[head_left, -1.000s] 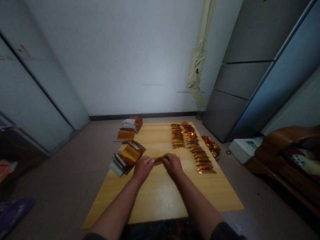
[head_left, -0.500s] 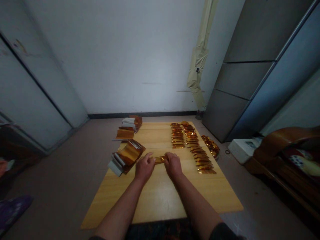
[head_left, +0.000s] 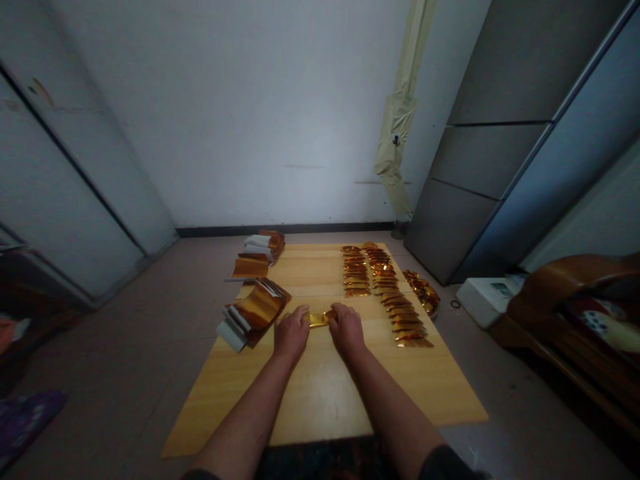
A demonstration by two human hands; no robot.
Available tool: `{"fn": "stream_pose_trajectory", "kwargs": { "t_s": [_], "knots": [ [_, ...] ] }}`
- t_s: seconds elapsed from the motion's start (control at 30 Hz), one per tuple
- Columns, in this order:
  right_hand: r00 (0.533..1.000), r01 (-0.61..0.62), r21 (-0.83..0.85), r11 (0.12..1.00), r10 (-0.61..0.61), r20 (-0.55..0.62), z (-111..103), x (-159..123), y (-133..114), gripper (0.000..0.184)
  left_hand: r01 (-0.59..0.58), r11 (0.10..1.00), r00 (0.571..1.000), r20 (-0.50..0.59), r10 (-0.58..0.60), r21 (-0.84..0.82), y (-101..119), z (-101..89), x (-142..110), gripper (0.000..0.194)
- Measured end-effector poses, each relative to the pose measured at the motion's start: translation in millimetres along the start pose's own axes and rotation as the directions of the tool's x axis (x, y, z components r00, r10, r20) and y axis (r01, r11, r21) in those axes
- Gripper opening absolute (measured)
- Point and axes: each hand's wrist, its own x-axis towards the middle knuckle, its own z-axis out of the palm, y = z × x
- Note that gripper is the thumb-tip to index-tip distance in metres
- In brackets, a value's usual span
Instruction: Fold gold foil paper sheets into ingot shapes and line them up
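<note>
A narrow folded strip of shiny gold foil paper lies level between my two hands, just above or on the wooden table. My left hand pinches its left end, thumb toward the middle. The right end is gripped by my right hand, with the fingers curled round it. Left of my left hand is a stack of gold foil sheets with pale undersides. To the right, folded gold foil pieces stand in overlapping rows, a short row and a longer one.
Another pile of foil sheets sits at the table's far left corner. Beyond the right edge, a container of folded foil pieces stands low down. A white box, a wooden seat and a refrigerator are to the right.
My left hand has shifted very slightly to the right, its fingers curling over more. The foil strip's visible middle now looks flatter and brighter. My right hand has barely moved.
</note>
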Motion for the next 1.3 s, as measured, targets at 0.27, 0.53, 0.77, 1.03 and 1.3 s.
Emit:
{"fn": "stream_pose_trajectory", "kwargs": {
  "t_s": [0.27, 0.53, 0.77, 1.03, 1.3],
  "knots": [
    [1.000, 0.027, -0.037, 0.999, -0.027, 0.002, -0.4, 2.4, 2.6, 0.018, -0.050, 0.990, 0.999, -0.008, 0.052, 0.135, 2.6, 2.0, -1.6, 0.030],
    [1.000, 0.024, -0.126, 0.992, -0.023, 0.011, -0.1, 4.1, 0.9, 0.014, -0.079, 0.974, 0.997, -0.008, 0.082, 0.210, 2.3, 3.5, -3.8, 0.025],
    [0.999, 0.046, -0.200, 0.979, -0.040, 0.035, 1.7, 4.0, 2.4, 0.013, -0.091, 0.963, 0.995, -0.005, 0.095, 0.253, 4.8, 2.1, -6.8, 0.023],
    [0.998, 0.043, -0.197, 0.980, -0.034, 0.047, -2.4, 2.6, -0.2, 0.014, -0.093, 0.955, 0.995, -0.019, 0.103, 0.283, 2.7, 4.4, -9.7, 0.022],
    [0.998, 0.058, -0.178, 0.982, -0.056, 0.017, 0.6, 2.6, 5.5, 0.016, -0.132, 0.938, 0.988, -0.029, 0.149, 0.322, 5.9, 0.7, -12.2, 0.022]
  ]
}}
